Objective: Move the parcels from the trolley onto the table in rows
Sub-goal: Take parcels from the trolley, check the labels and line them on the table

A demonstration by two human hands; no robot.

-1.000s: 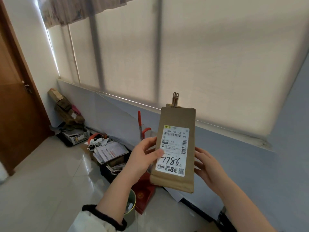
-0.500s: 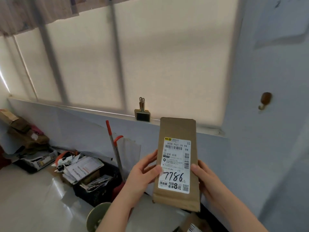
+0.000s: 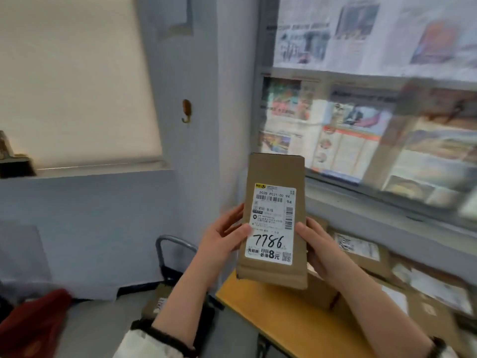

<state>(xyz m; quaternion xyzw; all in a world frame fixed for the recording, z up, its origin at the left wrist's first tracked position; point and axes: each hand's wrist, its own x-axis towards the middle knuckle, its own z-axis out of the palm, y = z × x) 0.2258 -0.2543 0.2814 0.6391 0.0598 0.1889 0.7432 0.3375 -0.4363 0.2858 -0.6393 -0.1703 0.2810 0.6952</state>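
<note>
The left hand (image 3: 223, 245) and right hand (image 3: 318, 251) clamp the brown parcel (image 3: 275, 220) by its long edges, upright above the worktop (image 3: 258, 306) corner. More parcels (image 3: 361, 250) lie at three o'clock. It looks light, flat and fairly stiff; gripping the edges near mid-height should suit.

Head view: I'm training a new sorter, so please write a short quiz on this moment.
1. True or false: the left hand and right hand both hold the brown parcel upright.
2. The handwritten number on its label is: A 7786, B 4150, C 9032.
3. What already lies on the yellow table?
Key: 1 true; 2 A; 3 other parcels.
</note>
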